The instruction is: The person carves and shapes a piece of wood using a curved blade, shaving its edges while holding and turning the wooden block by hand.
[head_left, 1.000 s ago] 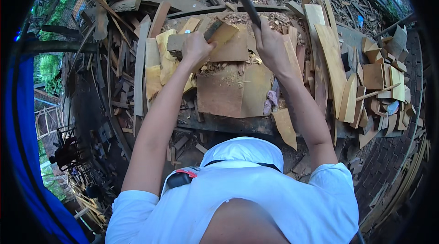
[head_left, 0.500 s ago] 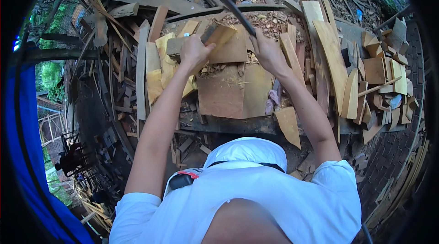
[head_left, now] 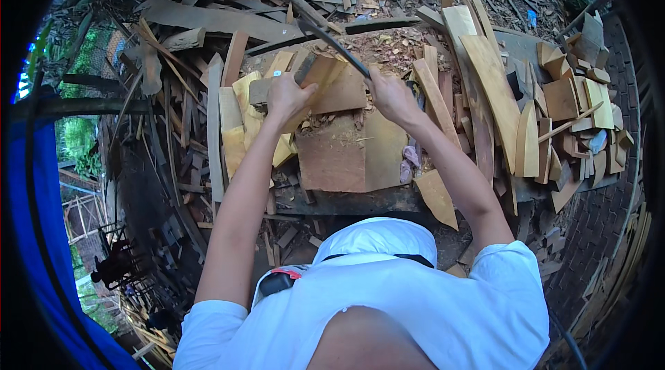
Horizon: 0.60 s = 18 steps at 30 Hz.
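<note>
The left hand (head_left: 286, 100) grasps a wood piece (head_left: 328, 79), perhaps to steady it over the block (head_left: 352, 96) below; the right hand (head_left: 393, 98) clasps a dark blade (head_left: 338, 47).

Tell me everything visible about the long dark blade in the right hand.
The long, narrow, dark grey blade looks metal. It slants from the closed right hand toward the upper left. The hand hides its grip end. It appears close to the yellowish wood piece in the left hand; whether they touch is unclear.
</note>
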Tool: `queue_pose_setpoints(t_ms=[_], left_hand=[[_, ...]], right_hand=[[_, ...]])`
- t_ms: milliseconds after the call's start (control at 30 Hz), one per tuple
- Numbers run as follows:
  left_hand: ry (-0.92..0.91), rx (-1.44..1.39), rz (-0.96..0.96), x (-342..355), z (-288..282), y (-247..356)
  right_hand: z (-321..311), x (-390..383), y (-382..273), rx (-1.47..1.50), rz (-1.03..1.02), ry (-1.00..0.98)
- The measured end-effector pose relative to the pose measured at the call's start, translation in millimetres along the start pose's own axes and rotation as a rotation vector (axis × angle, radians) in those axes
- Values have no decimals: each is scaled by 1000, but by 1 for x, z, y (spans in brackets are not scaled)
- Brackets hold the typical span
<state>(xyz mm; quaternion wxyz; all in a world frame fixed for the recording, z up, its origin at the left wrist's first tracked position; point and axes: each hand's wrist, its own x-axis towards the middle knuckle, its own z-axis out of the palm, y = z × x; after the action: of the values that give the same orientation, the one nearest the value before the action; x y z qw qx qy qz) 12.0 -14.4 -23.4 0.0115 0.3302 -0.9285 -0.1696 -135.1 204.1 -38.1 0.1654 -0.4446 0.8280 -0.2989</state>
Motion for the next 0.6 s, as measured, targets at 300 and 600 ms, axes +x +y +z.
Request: queue_pose_setpoints(t_ms=[300, 600], left_hand=[[-31, -56, -106, -6, -21, 40], [9, -46, 18, -4, -2, 9]], right_hand=[[-10, 0, -12, 5, 31, 150], [18, -1, 23, 55, -21, 81]])
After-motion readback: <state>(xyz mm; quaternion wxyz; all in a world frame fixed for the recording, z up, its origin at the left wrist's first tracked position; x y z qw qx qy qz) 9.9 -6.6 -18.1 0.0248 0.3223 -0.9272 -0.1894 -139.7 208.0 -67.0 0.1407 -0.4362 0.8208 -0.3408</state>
